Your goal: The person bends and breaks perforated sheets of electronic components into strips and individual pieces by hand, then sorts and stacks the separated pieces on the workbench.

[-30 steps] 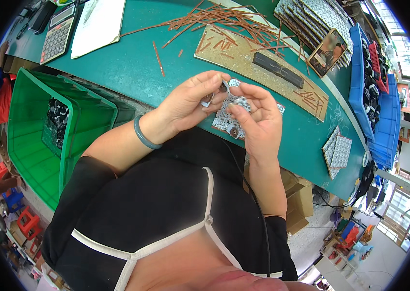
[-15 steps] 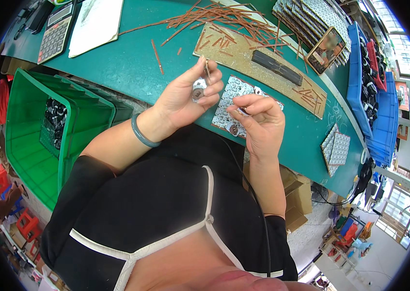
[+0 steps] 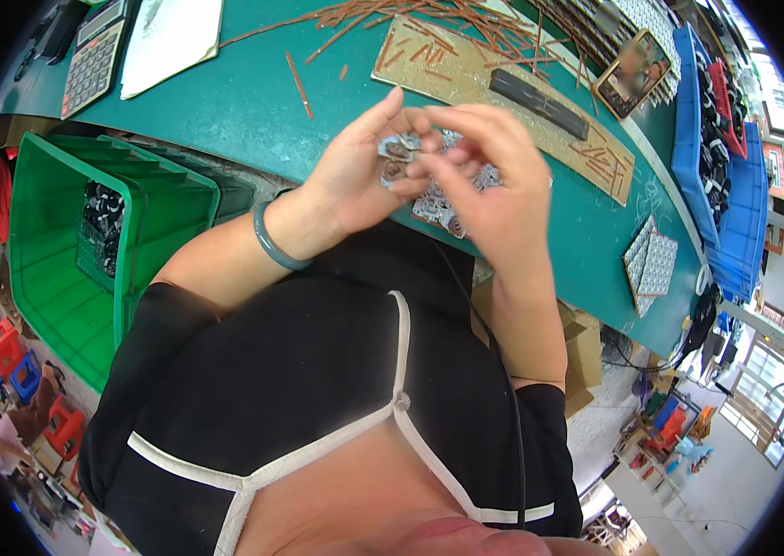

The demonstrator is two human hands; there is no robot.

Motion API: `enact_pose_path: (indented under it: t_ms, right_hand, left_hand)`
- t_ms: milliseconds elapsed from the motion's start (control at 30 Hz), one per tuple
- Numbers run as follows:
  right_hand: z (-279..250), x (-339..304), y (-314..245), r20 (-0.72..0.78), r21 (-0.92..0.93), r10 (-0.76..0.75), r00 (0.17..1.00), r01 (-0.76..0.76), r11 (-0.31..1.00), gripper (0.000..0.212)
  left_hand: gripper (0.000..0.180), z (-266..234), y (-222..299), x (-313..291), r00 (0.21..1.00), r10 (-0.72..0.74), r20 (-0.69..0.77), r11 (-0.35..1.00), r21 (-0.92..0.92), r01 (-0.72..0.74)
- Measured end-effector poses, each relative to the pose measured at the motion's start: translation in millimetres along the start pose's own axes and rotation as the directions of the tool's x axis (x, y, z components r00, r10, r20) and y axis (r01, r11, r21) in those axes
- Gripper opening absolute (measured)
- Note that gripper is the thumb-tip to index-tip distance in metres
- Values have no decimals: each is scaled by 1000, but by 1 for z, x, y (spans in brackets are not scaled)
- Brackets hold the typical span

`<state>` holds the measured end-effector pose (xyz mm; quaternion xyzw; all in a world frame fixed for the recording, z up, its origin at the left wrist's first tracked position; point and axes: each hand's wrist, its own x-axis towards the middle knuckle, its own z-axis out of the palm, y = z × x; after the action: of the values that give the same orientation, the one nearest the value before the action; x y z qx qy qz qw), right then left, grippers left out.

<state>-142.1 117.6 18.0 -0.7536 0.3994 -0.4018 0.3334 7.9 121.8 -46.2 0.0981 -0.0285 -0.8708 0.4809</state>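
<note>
Here the left hand is lying palm up over the near edge of the green worktop, and its half-curled fingers are cradling two small grey pieces: an upper piece sitting toward the fingertips and a lower piece showing just beneath it, nearer the wearer. Both are looking roughly round with darker middles, so no long axis is standing out, and whether the two are touching is staying unclear. Now the right hand is facing them from the right, slightly blurred, its thumb pointing leftward straight at the upper piece and its index finger arching above. The pieces, then, are lying directly left of the right thumb tip, very close; whether those right fingers are pinching an edge or merely hovering beside it, I cannot tell. The left hand is clearly the nearer one, since it is bearing the pieces itself. Below and behind the right hand, a patterned grey-white panel is resting on the worktop, partly covered by the fingers, while the dark bar is lying farther off on its board, slanting down to the right.
</note>
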Motion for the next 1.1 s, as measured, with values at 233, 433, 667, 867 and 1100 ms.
enact_pose_path:
  t_ms: [233,433,667,867,1100]
  right_hand:
    - [-37,-70,28,115,-222,92,989,-65,973,27]
    - [-19,-88,37,-23,-344,119,993,-120,931,27]
    - [-25,-83,30,-142,0,172,975,-174,985,21]
    - [-17,-76,21,-231,-111,-61,971,36,993,23]
    - [-35,-89,46,-185,-283,-38,982,-16,959,20]
  left_hand:
    - [27,-8,15,2,996,57,-74,984,173,-44]
    - [23,-3,5,3,992,80,-98,937,346,-41]
    - [23,13,-12,-7,995,-59,-81,700,707,99]
    - [16,21,-22,-13,985,-169,-35,591,796,130]
    - [19,11,-7,-12,981,-181,69,835,538,117]
